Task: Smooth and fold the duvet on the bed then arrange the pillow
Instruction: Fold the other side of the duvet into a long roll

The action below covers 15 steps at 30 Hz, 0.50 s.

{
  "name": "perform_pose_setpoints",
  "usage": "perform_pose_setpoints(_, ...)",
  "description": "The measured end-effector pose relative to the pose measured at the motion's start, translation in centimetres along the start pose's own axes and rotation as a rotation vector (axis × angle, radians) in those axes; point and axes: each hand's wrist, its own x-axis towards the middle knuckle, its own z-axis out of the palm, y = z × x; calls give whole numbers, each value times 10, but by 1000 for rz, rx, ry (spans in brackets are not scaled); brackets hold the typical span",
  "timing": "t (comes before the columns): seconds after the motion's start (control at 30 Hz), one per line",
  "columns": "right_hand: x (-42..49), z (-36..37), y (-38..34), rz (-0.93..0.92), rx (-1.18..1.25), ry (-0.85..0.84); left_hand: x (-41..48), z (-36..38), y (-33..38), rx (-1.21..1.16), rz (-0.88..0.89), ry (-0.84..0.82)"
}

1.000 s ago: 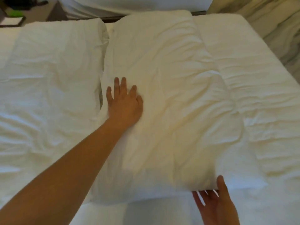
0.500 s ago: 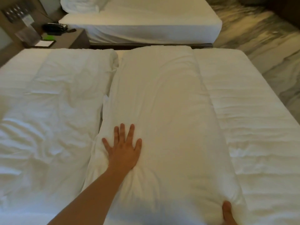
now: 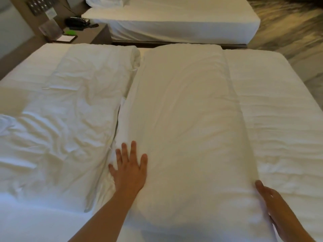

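A person stands at the near side of a white bed point(image 3: 281, 123), both bare arms reaching forward. The left hand point(image 3: 129, 170) lies palm down with its fingers spread wide, pressing flat on the near left edge of the folded duvet point(image 3: 188, 119). The right hand point(image 3: 274, 203) rests against the duvet's near right side, with fingers straight and together and the thumb raised along the fabric. This hand is slightly blurred, and it holds nothing that can be seen.

The duvet is white and puffy. It is folded into a long, thick strip that runs away from the person down the middle of the bed and reaches the far edge. Its top looks mostly smooth, with soft ripples.

Touching its left side is a flatter spread of crumpled white bedding point(image 3: 66, 119), heavily creased. To the right of the duvet is bare fitted sheet with faint wrinkles.

Beyond the bed's far left corner is a brown nightstand point(image 3: 100, 34). On it are a black telephone point(image 3: 76, 22), a small green object point(image 3: 70, 32) and a white notepad point(image 3: 67, 38). A panel of switches point(image 3: 39, 6) is set in the wall above.

Farther back stands a second bed point(image 3: 174, 23) in white, with a pillow point(image 3: 104, 0) at its left end. A grey-veined floor point(image 3: 288, 23) shows on the right.
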Motion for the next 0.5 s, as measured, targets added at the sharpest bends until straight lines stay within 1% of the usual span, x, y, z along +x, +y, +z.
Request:
perform_pose_setpoints(0.03, 7, -1, 0, -80, -1, -74, -1, 0, 0, -4, -2, 0)
perform_pose_setpoints(0.07, 3, 7, -5, -145, 32, -105, -3, 0, 0, -7, -3, -1)
perform_pose_setpoints(0.13, -25, 24, -27, -107, 83, -167, -6, 2, -1, -16, -4, -7)
perform_pose_setpoints(0.17, -29, 25, -30, -102, 51, -173, -6, 3, -1, -24, -6, -14)
perform_pose_setpoints(0.2, -32, 27, -33, -91, 69, -137, -7, 3, -1, -29, -7, -22)
perform_pose_setpoints(0.23, -42, 29, -39, -119, 29, -88, -7, 3, -1, -31, -8, -31)
perform_pose_setpoints(0.27, -49, 24, -43, -139, 59, -74, -8, 2, -1, -41, -12, -45)
perform_pose_setpoints(0.33, -63, 8, -46, -178, 31, -12, -12, -3, -1, -98, -28, -83)
perform_pose_setpoints(0.37, -65, -7, -47, -190, 28, 29, -16, -7, -1, -137, -36, -95)
perform_pose_setpoints(0.4, -65, -21, -48, -234, 61, 32, -21, -14, -1, -180, -40, -103)
perform_pose_setpoints(0.43, -70, -37, -43, -300, 36, 62, -29, -20, 0, -223, -43, -114)
perform_pose_setpoints(0.47, -76, -51, -38, -323, -2, 119, -39, -27, 3, -262, -46, -130)
perform_pose_setpoints(0.5, -101, -55, -42, -335, -20, 102, -50, -31, 8, -289, -47, -148)
